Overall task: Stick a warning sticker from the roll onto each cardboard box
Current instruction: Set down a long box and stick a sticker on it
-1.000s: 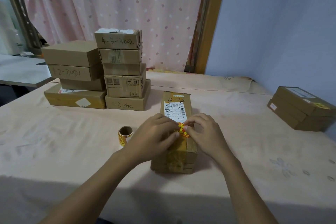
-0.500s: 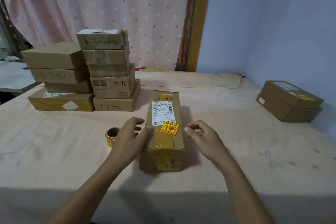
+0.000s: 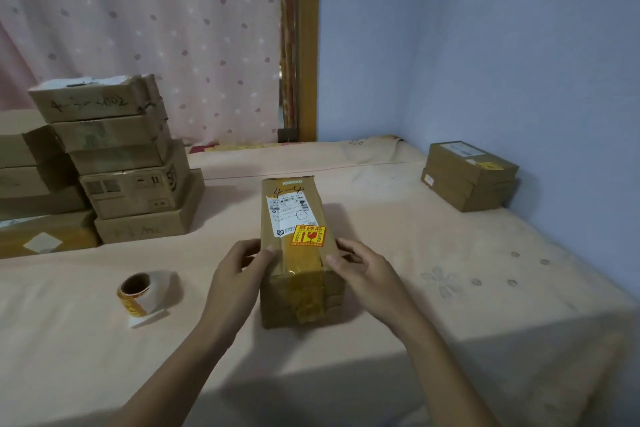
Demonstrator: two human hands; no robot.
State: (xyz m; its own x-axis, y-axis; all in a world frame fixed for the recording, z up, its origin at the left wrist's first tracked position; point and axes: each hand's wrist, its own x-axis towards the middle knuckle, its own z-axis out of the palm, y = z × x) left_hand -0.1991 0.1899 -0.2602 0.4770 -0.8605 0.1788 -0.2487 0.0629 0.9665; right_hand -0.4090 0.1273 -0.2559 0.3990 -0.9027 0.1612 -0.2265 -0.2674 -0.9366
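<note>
Centre of the counter [image 3: 450,305]: a long brown cardboard box [image 3: 301,274] lies lengthwise, pointing away from the person. Glossy tan tape runs over its top and near end. A rectangular yellow-and-red warning sticker [image 3: 308,236] sits flat on the top face, overlapping the lower corner of a white printed shipping label [image 3: 288,215]. That puts it beside the address, where a handler would likely look first.

The left grip [image 3: 239,274] clasps the box's left side near the front, thumb on the top edge. The right grip [image 3: 363,269] mirrors it on the right side. Both are closed round the box and hold nothing else. A two-sided hold at the near end suits lifting or sliding, so this box's sticker step looks done.

A small roll of yellow stickers on white backing [image 3: 135,291] stands on edge, left of the left forearm and apart from the box. It is probably parked within reach for the next box.

At far left is a tall stack of brown cardboard boxes [image 3: 131,163] with no yellow sticker visible, likely waiting. At far right by the wall is a pair of flat brown boxes [image 3: 467,184], one on the other. A yellow patch shows on the upper lid, possibly a sticker.

The surface is covered in peach cloth with faint flower prints, lightly creased. Behind it are a pink dotted curtain [image 3: 156,28], a wooden upright [image 3: 306,45] and a pale blue wall [image 3: 485,45].
</note>
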